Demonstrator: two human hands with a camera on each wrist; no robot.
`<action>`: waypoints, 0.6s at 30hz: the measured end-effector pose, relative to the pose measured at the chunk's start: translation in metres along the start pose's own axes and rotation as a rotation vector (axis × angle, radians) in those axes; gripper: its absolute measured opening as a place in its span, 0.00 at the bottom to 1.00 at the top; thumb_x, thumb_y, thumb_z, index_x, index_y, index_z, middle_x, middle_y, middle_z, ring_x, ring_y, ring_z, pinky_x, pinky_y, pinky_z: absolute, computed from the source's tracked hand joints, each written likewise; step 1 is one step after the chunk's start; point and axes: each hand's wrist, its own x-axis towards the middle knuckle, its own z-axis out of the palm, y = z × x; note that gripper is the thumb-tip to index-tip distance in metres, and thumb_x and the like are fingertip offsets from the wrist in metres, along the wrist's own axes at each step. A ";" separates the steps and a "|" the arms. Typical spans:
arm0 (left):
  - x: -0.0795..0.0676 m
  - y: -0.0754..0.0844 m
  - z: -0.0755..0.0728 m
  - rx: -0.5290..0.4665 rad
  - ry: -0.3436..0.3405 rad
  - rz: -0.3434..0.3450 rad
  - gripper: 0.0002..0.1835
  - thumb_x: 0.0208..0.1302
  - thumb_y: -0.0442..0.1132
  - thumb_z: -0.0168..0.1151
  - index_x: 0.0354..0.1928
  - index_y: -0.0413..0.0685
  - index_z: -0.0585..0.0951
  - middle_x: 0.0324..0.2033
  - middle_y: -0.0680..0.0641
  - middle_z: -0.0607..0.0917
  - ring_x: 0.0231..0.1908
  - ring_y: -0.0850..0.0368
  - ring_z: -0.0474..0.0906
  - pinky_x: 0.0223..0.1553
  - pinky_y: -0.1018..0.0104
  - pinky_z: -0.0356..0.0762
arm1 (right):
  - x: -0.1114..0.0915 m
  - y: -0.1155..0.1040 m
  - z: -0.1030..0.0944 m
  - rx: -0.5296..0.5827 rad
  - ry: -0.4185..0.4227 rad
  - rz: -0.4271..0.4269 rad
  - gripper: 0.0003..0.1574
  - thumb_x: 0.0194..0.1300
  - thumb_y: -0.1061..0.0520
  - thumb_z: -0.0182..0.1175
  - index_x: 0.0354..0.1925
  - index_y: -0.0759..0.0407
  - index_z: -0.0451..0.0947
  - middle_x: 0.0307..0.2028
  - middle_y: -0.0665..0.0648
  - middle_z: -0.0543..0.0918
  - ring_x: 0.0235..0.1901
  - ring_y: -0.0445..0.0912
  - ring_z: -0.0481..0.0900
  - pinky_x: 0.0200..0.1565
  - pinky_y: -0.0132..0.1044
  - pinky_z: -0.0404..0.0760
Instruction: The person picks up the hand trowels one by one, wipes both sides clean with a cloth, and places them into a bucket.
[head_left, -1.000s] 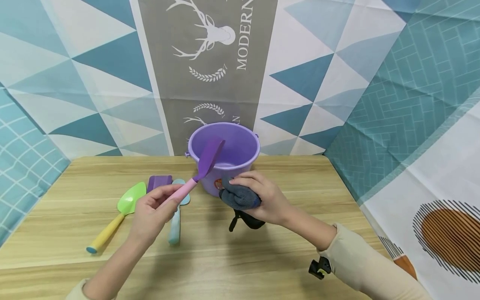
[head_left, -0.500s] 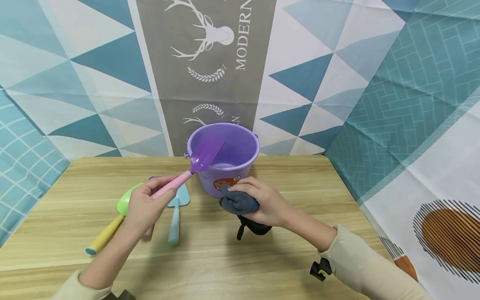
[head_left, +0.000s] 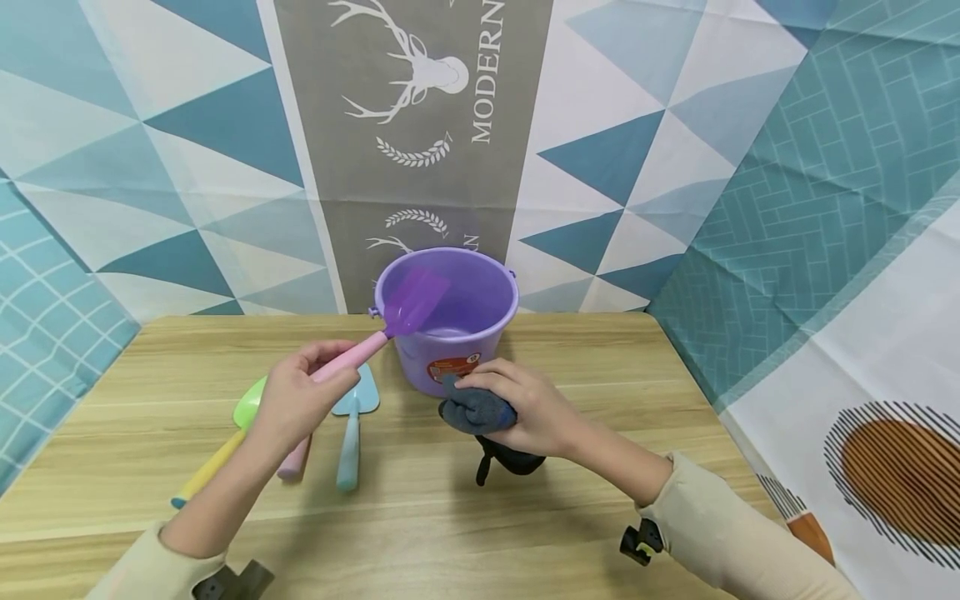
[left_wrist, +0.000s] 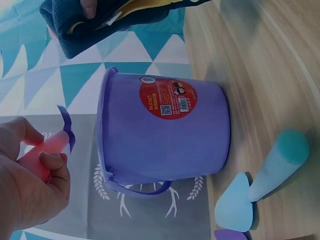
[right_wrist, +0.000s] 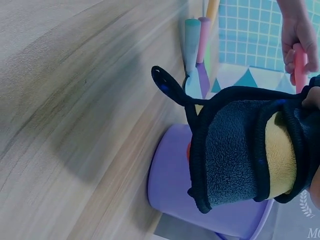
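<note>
My left hand (head_left: pixel 296 404) pinches the pink handle of a toy shovel (head_left: pixel 351 357). Its translucent purple blade is raised in front of the bucket's mouth, broad face showing. A folded dark blue-grey cleaning cloth (head_left: pixel 476 411) is gripped in my right hand (head_left: pixel 540 412), just in front of the purple bucket (head_left: pixel 416 362). Black edging, a hanging loop and a yellow inner side of the cloth (right_wrist: pixel 230 155) show in the right wrist view. The bucket stands upright, bearing a red label (left_wrist: pixel 170 97). In the left wrist view, the shovel's blade is seen almost edge-on.
On the wooden table (head_left: pixel 420 533), left of the bucket, lie a light blue shovel (head_left: pixel 348 446), another with a pink handle (head_left: pixel 294 460), and a green one with a yellow handle (head_left: pixel 212 467), partly behind my left arm. Patterned cloth hangings (head_left: pixel 600 167) stand behind and at the sides.
The shovel has turned from nearly edge-on to showing its broad blade, and my left hand has shifted slightly left. My right hand and the cloth have moved a little down.
</note>
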 end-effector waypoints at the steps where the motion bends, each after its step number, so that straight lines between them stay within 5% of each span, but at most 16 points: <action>1: 0.001 0.001 0.000 0.003 0.001 0.001 0.22 0.58 0.43 0.58 0.55 0.48 0.76 0.47 0.43 0.80 0.33 0.58 0.72 0.26 0.71 0.73 | 0.000 0.000 0.000 0.001 -0.001 0.002 0.35 0.42 0.60 0.74 0.51 0.57 0.74 0.48 0.57 0.78 0.48 0.48 0.78 0.51 0.38 0.79; 18: 0.018 0.006 0.003 0.058 0.124 0.090 0.17 0.55 0.43 0.61 0.49 0.54 0.81 0.45 0.49 0.83 0.39 0.57 0.71 0.30 0.71 0.71 | -0.003 0.002 0.003 -0.033 -0.038 -0.015 0.32 0.45 0.57 0.73 0.51 0.55 0.75 0.48 0.54 0.80 0.49 0.45 0.78 0.53 0.36 0.77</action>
